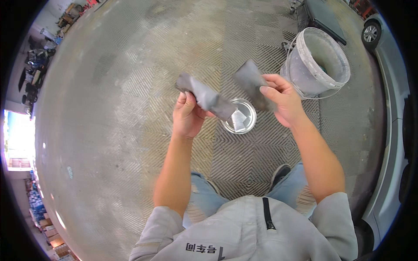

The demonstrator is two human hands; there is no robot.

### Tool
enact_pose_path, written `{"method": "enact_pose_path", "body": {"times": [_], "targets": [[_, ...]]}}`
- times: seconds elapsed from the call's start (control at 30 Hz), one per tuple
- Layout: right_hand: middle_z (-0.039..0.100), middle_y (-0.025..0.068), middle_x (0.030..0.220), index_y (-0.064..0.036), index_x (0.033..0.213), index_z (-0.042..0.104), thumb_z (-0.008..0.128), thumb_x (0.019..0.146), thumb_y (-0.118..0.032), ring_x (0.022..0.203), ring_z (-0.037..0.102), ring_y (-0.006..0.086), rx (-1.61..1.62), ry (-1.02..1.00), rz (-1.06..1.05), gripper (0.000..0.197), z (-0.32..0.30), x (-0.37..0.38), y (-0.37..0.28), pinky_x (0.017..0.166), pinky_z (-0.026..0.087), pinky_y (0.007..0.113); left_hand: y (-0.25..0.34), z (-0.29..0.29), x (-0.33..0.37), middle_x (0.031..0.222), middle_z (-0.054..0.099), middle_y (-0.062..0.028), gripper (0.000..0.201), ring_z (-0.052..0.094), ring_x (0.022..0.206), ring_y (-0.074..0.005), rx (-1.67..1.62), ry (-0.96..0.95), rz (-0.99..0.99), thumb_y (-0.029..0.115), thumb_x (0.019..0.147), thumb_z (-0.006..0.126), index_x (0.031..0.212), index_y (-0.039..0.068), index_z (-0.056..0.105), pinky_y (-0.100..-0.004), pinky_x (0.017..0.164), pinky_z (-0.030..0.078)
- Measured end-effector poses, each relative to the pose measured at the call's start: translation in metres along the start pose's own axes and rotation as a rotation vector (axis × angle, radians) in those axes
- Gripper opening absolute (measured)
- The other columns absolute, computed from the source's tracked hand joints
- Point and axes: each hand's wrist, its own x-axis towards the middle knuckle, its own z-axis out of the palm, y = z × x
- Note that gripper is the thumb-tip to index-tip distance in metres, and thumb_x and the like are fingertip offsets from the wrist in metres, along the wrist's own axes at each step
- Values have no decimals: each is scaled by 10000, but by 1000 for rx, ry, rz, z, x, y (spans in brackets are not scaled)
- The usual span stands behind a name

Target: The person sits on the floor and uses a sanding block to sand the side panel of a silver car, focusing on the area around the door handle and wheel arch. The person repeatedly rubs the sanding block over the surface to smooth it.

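1. The left hand [188,117] pinched a grey sheet [207,95], whose long axis slanted down-right toward the tin [249,116].
2. The right hand [286,102], apart, pinched a second sheet [251,85], extending leftward.

Blurred by motion: dark grey sheet [251,81] in right hand [286,102], mostly toward lower end. Hidden behind dark grey strip [202,93]: most fingers of left hand [188,116], also part of tin's [251,117] rim. Hard to tell: material of silvery piece [238,120] inside tin. Only partly visible: interior of bucket [298,71]. Cut off at edge: car [394,130], black case [324,19]. Too small to identify: dark items [34,71] far left.
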Motion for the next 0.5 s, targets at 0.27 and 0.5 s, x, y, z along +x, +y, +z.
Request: {"method": "enact_pose_path", "body": {"times": [0.27,0.5], "targets": [[612,59,936,-1,1055,547,568,855,-68,827,572,93,143,-454,415,212,55,-30,8,741,471,242,-2,-1,-2,676,405,-39,211,427,567,-158,-227,-195,-126,239,865,551,781,82,438,-266,396,398],[616,53,906,6,1070,531,559,865,-93,778,587,85,201,-379,395,229,42,-25,3,694,485,231,-10,-7,-5,675,464,-37,224,470,593,-151,-34,-250,-249,272,870,557,804,71,481,-272,470,395]]}}
